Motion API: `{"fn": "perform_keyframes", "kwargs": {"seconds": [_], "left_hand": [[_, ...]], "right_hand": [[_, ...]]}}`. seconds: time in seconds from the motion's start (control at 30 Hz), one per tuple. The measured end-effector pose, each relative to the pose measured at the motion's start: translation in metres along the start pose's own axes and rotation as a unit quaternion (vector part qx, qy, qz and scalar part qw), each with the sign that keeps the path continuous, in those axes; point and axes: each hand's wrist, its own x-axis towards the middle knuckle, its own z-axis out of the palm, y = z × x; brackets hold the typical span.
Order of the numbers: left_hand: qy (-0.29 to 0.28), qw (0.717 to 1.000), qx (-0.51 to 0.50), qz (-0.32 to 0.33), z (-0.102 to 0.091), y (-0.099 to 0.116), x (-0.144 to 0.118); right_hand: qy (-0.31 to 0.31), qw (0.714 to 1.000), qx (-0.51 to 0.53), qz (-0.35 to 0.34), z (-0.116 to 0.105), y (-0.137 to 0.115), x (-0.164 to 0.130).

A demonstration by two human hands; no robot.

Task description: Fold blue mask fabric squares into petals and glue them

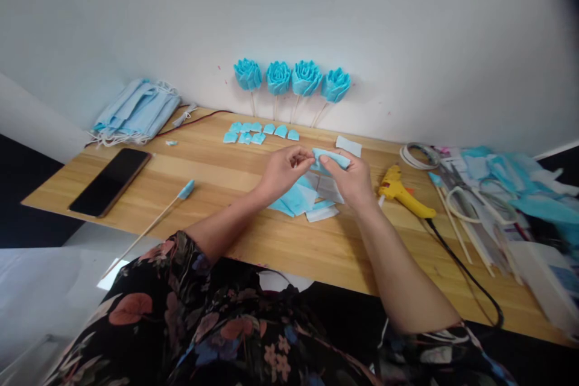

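Observation:
Between my hands is a light blue fabric piece (333, 157), held above the wooden table. My right hand (353, 180) grips its right part, thumb pressed on top. With fingertips pinched, my left hand (286, 167) holds its left end. Below them lie loose blue and white fabric pieces (295, 198). Small cut blue petals (280, 131) lie in two rows beyond my hands. Several blue fabric flowers (306, 78) on thin sticks lean against the wall. To the left, a stick with a blue-wrapped tip (185, 189) extends past the table's front edge.
A dark phone (110, 182) and stacked face masks (136, 110) lie on the left. At right are a yellow glue gun (401, 192) with a black cord, a tape roll (418, 155), scissors (461, 202) and piled blue scraps (520, 175). The wall (289, 6) bounds the table's back.

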Motion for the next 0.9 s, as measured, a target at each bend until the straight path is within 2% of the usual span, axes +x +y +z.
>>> {"fn": "perform_keyframes", "kwargs": {"seconds": [0.2, 0.47, 0.67, 0.9], "left_hand": [[-0.001, 1.0, 0.011, 0.003, 0.0, -0.008, 0.001], [-0.026, 0.998, -0.049, -0.015, -0.002, -0.008, 0.004], [-0.054, 0.992, -0.103, -0.045, -0.008, 0.002, 0.005], [-0.065, 0.973, -0.197, -0.102, -0.007, 0.003, 0.005]], "right_hand": [[-0.007, 0.999, -0.033, -0.02, 0.001, -0.006, -0.003], [-0.016, 0.998, -0.039, -0.036, -0.002, -0.009, -0.003], [-0.047, 0.998, 0.014, -0.025, -0.004, -0.002, 0.001], [-0.067, 0.986, 0.143, 0.059, -0.003, 0.005, 0.001]]}}
